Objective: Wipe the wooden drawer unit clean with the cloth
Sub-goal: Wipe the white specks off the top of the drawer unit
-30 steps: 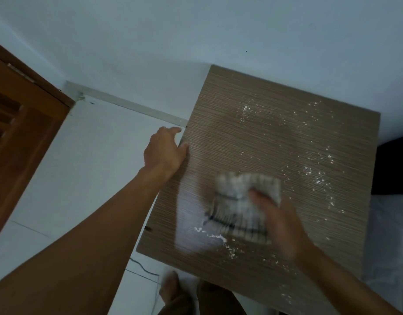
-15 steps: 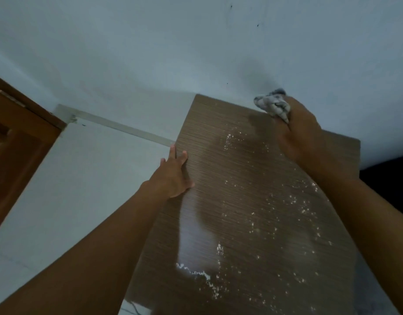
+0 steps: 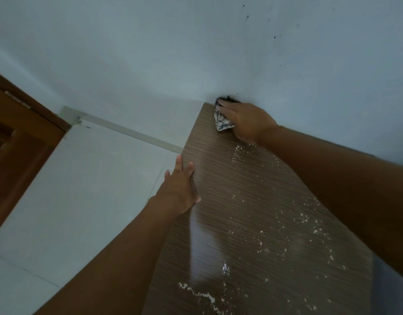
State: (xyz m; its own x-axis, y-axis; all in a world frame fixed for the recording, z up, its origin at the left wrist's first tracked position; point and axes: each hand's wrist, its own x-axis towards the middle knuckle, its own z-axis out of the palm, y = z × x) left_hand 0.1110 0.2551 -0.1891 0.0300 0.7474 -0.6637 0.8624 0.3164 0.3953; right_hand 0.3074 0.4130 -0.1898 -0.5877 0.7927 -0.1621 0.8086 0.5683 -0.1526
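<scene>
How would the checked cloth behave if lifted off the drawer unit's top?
Probably floppy: the cloth lies crumpled under the right hand. Likely light, since it bunches small. It should slide easily on the glossy drawer unit.

Your checked cloth (image 3: 222,123) lies bunched at the far corner, upper centre, of the drawer unit (image 3: 246,212), whose brown grained top carries scattered white specks.

- The right hand (image 3: 246,121) has carried the cloth (image 3: 222,122) from the near middle of the top of the drawer unit (image 3: 252,212) to its far left corner, up against the wall (image 3: 196,53).
- The cloth, spread flat a second ago, now lies mostly under that hand (only a checked corner shows).
- The left hand (image 3: 180,187), curled over the left edge before, now seems to lie flatter, fingers straight.
</scene>
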